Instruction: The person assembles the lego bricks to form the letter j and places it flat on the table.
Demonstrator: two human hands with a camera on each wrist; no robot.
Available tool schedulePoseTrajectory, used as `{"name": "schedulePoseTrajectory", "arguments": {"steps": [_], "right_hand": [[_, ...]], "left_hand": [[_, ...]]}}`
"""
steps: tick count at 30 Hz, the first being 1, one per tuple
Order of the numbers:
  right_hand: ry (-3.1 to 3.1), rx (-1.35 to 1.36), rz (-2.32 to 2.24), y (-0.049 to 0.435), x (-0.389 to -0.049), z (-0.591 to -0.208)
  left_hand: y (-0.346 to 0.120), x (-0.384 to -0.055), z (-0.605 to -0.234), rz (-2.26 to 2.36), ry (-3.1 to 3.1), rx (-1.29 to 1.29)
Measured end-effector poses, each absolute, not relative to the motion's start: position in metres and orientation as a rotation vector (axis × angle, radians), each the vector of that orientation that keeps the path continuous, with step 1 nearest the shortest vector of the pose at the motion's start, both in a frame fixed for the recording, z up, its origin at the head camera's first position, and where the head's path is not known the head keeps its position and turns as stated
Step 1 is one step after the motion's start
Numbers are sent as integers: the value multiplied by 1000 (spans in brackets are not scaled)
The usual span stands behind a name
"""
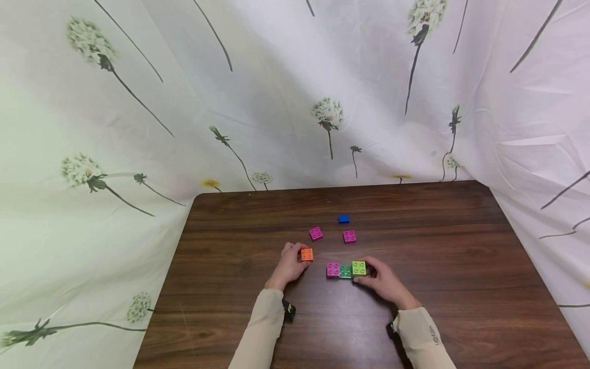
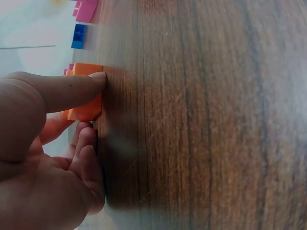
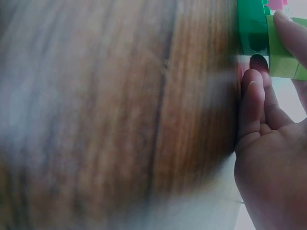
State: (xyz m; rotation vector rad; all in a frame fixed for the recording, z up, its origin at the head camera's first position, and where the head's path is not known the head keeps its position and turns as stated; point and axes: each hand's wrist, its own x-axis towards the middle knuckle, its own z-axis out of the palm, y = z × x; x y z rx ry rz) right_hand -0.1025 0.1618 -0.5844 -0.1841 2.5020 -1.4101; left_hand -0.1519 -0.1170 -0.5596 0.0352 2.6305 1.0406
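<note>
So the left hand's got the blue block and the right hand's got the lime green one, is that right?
Not quite: the left hand holds the orange block; the blue block lies farther off, apart from both hands. The head view shows this. The right hand does hold the lime green block.

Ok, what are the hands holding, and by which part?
The left hand pinches the orange block by its near and far sides; the right hand grips the lime block by its sides.
</note>
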Motion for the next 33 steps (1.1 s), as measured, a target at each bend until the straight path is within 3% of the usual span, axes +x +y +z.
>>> {"name": "schedulePoseTrajectory", "arguments": {"steps": [33], "right_hand": [[2499,-183,-1426,163,-102,-587]], "left_hand": [[-114,-147,-554,1280,2656,37]]}}
